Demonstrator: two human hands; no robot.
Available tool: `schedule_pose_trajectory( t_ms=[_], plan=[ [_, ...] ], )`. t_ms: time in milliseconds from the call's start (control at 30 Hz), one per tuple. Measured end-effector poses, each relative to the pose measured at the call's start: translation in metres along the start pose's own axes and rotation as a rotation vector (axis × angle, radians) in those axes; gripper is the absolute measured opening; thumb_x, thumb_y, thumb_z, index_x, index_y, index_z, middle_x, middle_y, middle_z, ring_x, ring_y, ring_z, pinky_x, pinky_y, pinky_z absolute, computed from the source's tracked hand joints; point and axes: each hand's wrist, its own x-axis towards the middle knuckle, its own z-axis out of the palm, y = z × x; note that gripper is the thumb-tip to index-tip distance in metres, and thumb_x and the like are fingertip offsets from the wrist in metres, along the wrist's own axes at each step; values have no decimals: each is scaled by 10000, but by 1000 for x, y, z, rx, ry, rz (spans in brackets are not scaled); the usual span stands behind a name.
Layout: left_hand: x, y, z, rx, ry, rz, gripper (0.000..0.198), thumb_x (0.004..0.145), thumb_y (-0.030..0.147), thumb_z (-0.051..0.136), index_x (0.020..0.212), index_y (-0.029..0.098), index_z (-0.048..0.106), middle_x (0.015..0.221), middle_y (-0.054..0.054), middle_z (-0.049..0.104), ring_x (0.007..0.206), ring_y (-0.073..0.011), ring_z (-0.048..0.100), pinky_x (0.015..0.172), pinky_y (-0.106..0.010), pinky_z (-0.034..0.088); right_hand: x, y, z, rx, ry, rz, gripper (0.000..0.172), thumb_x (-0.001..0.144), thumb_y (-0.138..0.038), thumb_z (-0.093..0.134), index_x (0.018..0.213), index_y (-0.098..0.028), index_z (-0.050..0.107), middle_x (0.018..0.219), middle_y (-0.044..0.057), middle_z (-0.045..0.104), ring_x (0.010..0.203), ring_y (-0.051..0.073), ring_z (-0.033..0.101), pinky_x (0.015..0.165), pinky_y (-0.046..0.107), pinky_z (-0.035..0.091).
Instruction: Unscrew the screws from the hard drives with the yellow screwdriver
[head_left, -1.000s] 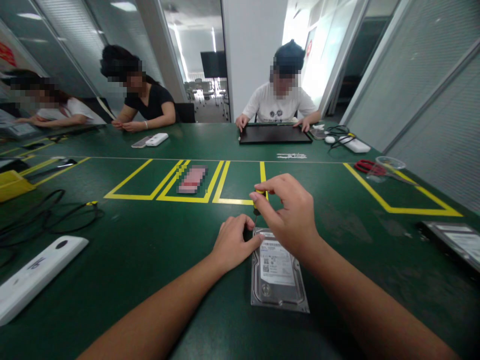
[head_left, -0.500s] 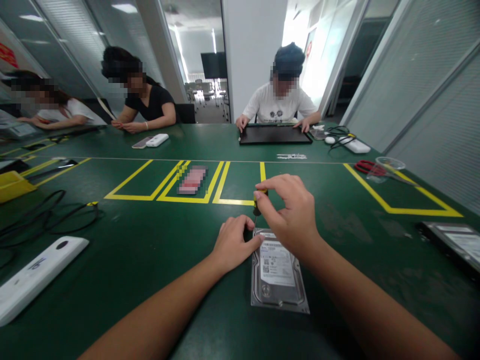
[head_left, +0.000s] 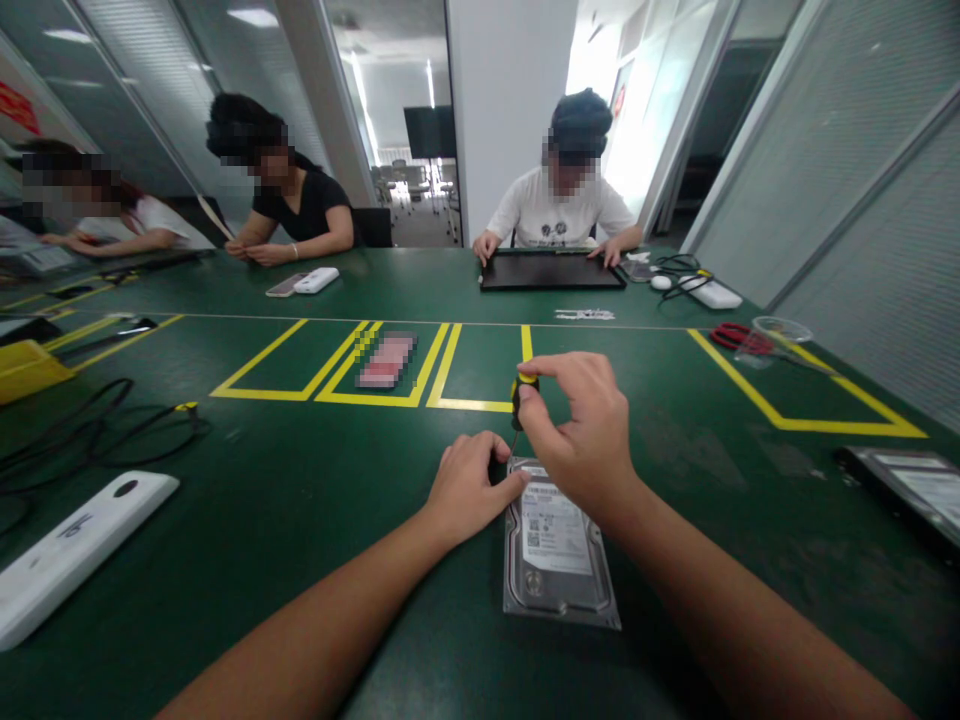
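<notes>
A silver hard drive [head_left: 559,560] with a white label lies flat on the green table. My left hand [head_left: 471,488] grips its far left corner, with the thumb on the top face and the fingers curled at the edge. My right hand [head_left: 589,430] pinches a small yellow-and-black screwdriver [head_left: 517,405] between thumb and fingers, above that same corner. The screwdriver's shaft points down to the corner, leaning a little; its tip is too small to make out.
Another hard drive [head_left: 911,490] lies at the right edge. A white power bank [head_left: 82,555] and black cables [head_left: 97,430] are at left. Yellow tape [head_left: 367,400] marks the table. Red-handled scissors [head_left: 739,338] lie at right. Across the table, a person holds a black panel [head_left: 551,270].
The screwdriver's handle has tipped slightly to the right, and my right fingers have shifted on it. My left hand and the hard drive stay in place.
</notes>
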Motion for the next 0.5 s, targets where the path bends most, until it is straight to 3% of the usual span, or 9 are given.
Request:
schedule_pose_trajectory(
  t_ms=[100, 267, 400, 500],
  plan=[
    [0, 0, 0, -13, -11, 6, 280, 868, 468, 676, 938, 211, 591, 941, -17, 667, 874, -230, 562, 779, -356, 391, -1, -1, 1, 40, -10, -4, 146, 872, -145, 569, 968, -186, 672, 951, 44, 710, 942, 201, 601, 879, 382, 462],
    [0, 1, -1, -18, -2, 8, 265, 867, 453, 675, 909, 213, 572, 919, -17, 661, 873, -230, 562, 766, -351, 385, 1, -1, 1, 5, -13, 7, 99, 878, -287, 680, 897, -190, 684, 892, 53, 669, 883, 206, 592, 810, 375, 458],
    [0, 1, -1, -16, 4, 4, 254, 850, 426, 690, 881, 214, 555, 902, -17, 653, 876, -231, 561, 770, -354, 386, 2, 1, 0, 9, -26, -17, 42, 890, -217, 649, 910, -196, 681, 899, 33, 711, 873, 190, 616, 830, 369, 460],
    [0, 0, -1, -22, 3, 7, 261, 854, 440, 687, 893, 212, 565, 910, -18, 655, 878, -229, 563, 777, -356, 389, 2, 1, -1, 23, -17, -27, 105, 875, -152, 604, 934, -193, 679, 915, 29, 730, 887, 188, 628, 843, 368, 472]
  ],
)
